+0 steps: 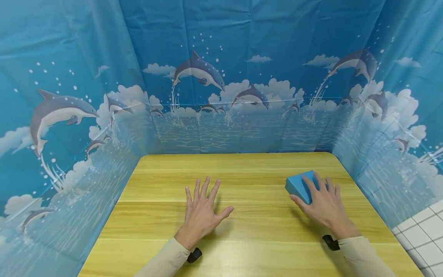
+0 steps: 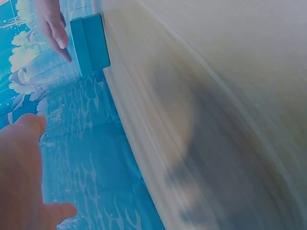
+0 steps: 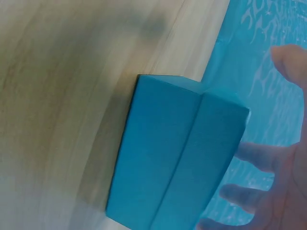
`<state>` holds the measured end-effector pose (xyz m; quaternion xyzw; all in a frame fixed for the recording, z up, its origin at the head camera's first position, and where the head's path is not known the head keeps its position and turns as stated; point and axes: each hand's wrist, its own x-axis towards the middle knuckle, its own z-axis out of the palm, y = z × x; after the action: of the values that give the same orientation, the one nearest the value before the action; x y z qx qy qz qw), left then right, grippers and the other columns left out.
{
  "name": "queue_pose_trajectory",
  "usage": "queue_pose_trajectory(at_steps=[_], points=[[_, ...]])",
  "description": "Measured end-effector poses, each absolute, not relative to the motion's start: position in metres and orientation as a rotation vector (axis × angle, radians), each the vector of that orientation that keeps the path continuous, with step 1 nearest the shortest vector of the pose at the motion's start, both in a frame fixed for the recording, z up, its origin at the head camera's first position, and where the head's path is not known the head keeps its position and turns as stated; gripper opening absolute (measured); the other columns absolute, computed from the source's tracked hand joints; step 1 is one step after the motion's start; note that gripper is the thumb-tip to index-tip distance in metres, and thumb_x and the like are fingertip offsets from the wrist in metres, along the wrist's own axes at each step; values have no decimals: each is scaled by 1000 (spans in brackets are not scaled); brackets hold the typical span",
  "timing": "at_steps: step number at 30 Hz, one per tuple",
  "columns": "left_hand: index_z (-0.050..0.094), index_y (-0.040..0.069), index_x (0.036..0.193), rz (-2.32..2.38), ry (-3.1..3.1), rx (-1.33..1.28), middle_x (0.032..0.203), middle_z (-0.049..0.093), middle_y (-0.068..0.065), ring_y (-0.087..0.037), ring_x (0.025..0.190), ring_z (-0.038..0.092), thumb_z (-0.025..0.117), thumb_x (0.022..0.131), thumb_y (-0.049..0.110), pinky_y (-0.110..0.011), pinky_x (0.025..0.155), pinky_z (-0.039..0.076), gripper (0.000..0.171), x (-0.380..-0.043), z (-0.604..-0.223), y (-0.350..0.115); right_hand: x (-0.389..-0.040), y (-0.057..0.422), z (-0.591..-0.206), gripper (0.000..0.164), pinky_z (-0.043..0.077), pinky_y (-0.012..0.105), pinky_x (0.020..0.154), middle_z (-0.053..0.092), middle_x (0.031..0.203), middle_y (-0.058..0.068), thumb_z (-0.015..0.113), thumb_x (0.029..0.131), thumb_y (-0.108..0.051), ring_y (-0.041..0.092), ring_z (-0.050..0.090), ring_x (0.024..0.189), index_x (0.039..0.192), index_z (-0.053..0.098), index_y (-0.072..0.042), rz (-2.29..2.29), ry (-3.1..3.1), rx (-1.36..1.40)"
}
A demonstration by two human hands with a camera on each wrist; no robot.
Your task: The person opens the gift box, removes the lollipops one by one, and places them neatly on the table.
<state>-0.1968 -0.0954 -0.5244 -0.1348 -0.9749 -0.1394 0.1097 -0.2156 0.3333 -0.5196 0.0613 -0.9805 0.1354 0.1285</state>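
A plain blue box (image 1: 298, 186) with a seam along its side sits on the right part of the yellow wooden table (image 1: 256, 227). My right hand (image 1: 327, 206) hovers over it with fingers spread. In the right wrist view the thumb stands apart from the box (image 3: 168, 153), and some fingers reach past its far edge; whether a fingertip touches it, I cannot tell. My left hand (image 1: 202, 215) is above the middle of the table, fingers spread and holding nothing. The left wrist view shows part of the left hand (image 2: 21, 167), with the box (image 2: 91, 45) farther off.
A blue curtain (image 1: 221, 127) printed with dolphins, clouds and water surrounds the table's back and sides. White tiles (image 1: 422, 234) show at the lower right, beyond the table's edge. Each wrist carries a small black device (image 1: 194, 255) near the sleeve.
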Motion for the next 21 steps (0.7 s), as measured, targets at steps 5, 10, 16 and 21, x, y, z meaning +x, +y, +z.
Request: queue_pose_trajectory(at_steps=[5, 10, 16, 21], points=[[29, 32, 187, -437, -2856, -412, 193, 30, -17, -53, 180, 21, 58, 106, 88, -89, 137, 14, 102, -196, -527, -95, -215, 337, -523, 98, 39, 93, 113, 33, 179, 44, 68, 107, -76, 80, 42, 149, 172, 53, -5, 352, -2911, 150], [33, 30, 186, -463, -2858, -420, 191, 34, -18, -53, 179, 25, 58, 107, 86, -88, 137, 16, 100, -196, -531, -91, -214, 338, -521, 99, 45, 90, 98, 33, 179, 44, 66, 106, -81, 80, 45, 145, 173, 52, -9, 289, -2940, 118], [38, 27, 185, -497, -2857, -450, 191, 36, -17, -53, 177, 30, 58, 108, 84, -87, 138, 18, 97, -195, -531, -85, -211, 334, -520, 104, 46, 83, 92, 31, 178, 46, 69, 104, -82, 78, 45, 142, 175, 50, -10, 294, -2972, 128], [42, 26, 182, -545, -2849, -496, 189, 39, -17, -52, 175, 34, 63, 108, 80, -87, 137, 19, 94, -196, -532, -79, -208, 327, -519, 103, 49, 84, 101, 32, 174, 52, 76, 103, -76, 77, 44, 139, 175, 50, -7, 335, -2976, 197]])
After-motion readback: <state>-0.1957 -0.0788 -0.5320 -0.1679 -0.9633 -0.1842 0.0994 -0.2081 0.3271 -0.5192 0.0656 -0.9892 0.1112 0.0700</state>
